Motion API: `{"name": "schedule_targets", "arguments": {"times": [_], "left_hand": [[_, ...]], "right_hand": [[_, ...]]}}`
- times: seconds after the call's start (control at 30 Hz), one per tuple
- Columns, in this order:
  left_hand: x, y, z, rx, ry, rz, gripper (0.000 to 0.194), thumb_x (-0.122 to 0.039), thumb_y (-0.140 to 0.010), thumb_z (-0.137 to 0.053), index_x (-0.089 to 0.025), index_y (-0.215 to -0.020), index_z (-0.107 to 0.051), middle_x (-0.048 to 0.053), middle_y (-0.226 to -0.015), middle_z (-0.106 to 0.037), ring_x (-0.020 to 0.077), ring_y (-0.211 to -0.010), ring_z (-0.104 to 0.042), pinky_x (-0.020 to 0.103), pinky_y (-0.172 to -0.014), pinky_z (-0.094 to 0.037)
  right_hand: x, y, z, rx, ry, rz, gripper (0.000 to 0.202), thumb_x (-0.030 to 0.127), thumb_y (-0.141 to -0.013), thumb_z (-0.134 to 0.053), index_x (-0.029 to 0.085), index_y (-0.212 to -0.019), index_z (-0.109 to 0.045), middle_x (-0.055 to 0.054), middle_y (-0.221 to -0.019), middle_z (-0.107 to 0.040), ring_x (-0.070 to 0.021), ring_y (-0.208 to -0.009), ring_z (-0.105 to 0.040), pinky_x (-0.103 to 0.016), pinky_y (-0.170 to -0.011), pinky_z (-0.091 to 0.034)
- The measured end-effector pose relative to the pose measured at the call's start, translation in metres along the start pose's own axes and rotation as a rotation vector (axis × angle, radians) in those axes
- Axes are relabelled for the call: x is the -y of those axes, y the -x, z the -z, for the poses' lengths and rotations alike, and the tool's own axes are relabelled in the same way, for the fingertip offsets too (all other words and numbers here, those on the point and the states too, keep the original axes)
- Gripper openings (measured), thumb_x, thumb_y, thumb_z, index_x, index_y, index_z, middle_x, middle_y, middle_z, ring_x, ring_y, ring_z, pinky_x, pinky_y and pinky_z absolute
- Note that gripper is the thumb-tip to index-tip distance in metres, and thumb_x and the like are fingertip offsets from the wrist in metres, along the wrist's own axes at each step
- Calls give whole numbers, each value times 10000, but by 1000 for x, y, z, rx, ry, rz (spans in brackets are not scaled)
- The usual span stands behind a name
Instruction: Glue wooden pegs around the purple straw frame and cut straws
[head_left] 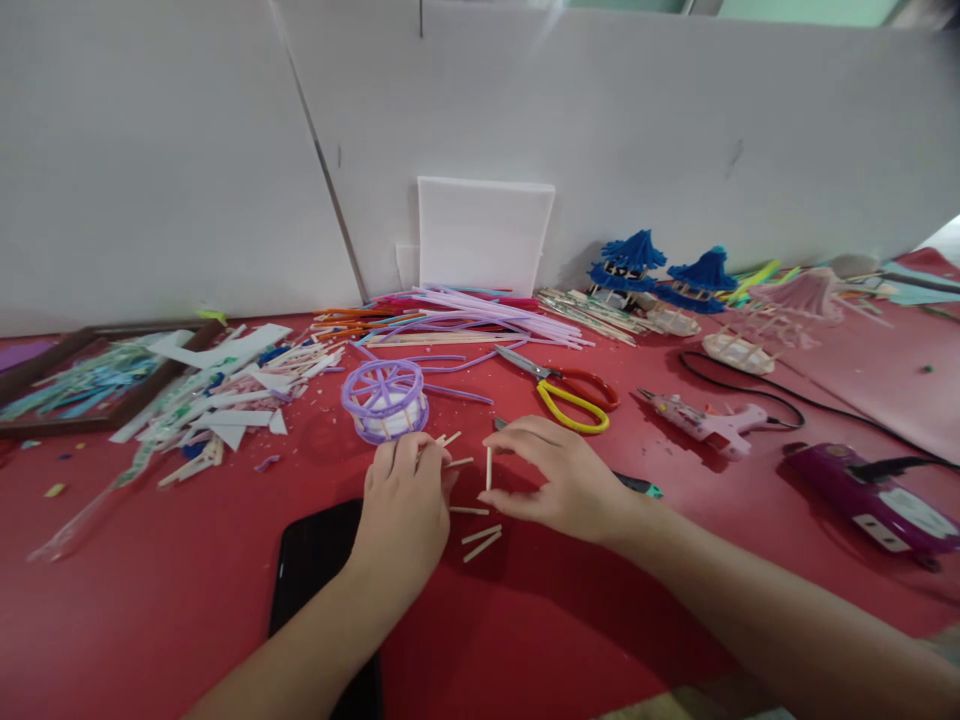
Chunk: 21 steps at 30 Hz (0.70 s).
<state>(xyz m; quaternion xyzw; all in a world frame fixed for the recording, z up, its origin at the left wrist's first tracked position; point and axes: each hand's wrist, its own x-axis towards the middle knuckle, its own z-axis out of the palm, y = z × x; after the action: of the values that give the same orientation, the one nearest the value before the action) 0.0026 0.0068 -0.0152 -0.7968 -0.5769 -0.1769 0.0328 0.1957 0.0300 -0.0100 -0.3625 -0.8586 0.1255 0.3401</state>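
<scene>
My right hand (559, 480) pinches a short wooden stick (489, 468) end to end between thumb and finger, holding it upright in view. My left hand (405, 505) is curled, its fingers bent down over the table; small sticks (450, 438) poke out beyond its fingertips, and what lies inside its grip is hidden. Loose cut sticks (481, 545) lie on the red table between both hands. Just behind my left hand stands a round purple pipe-cleaner frame (384, 398) with a spoked top, small wooden posts and a white centre.
Scissors with red and yellow handles (574, 398) lie behind my right hand. A pink glue gun (709, 422) and a purple power strip (874, 500) sit right. A black phone (315, 560) lies under my left forearm. Purple pipe cleaners (495, 318) and blue-roofed models (630, 262) stand behind.
</scene>
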Motion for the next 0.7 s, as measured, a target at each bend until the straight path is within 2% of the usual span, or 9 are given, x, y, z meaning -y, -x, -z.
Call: {"name": "schedule_targets", "arguments": {"times": [0.1,0.23,0.37,0.47,0.53,0.7], "left_hand": [[0,-1,1,41,19,25,134,-106,-853,-502,-147,-836,-629,136,-958,-610,295,-869,-521,451,-792,-446],[1,-4,2,38,264,106,150,-78,-828,-479,-156,-794,-603,118,-880,-618,291,-860,-544,466,-819,-439],[1,-8,4,41,503,184,142,-158,-889,-434,-171,-924,-571,72,-879,-651,229,-835,-613,366,-763,-493],[-2,-10,9,78,768,206,195,-210,-897,-444,-198,-1035,-580,61,-977,-667,209,-921,-627,334,-804,-491],[-4,-11,10,99,867,187,187,-214,-881,-466,-209,-999,-610,55,-988,-676,209,-945,-623,332,-829,-480],[-6,-10,9,152,922,196,60,-197,-813,-567,-228,-841,-610,3,-823,-690,185,-764,-633,288,-713,-489]], "right_hand": [[0,0,0,4,3,-11,384,334,-746,-738,125,-1048,-627,-125,-985,-676,-245,-934,-637,-372,-839,-523],[1,0,-2,-16,-66,-49,353,305,-775,-704,152,-1077,-604,-106,-995,-666,-219,-897,-639,-368,-818,-534],[3,-1,-7,-43,-294,-183,282,161,-842,-571,206,-1121,-569,-36,-886,-675,-146,-754,-652,-280,-714,-556],[5,-2,-12,-68,-438,-247,264,129,-845,-545,228,-1088,-582,-27,-926,-698,-150,-844,-680,-278,-759,-559],[6,-2,-15,-102,-518,-285,236,148,-843,-560,231,-1063,-581,-23,-932,-708,-153,-866,-692,-283,-777,-561],[8,-1,-19,-94,-577,-370,237,134,-806,-566,225,-1025,-574,-16,-870,-725,-163,-818,-713,-300,-762,-568]]}}
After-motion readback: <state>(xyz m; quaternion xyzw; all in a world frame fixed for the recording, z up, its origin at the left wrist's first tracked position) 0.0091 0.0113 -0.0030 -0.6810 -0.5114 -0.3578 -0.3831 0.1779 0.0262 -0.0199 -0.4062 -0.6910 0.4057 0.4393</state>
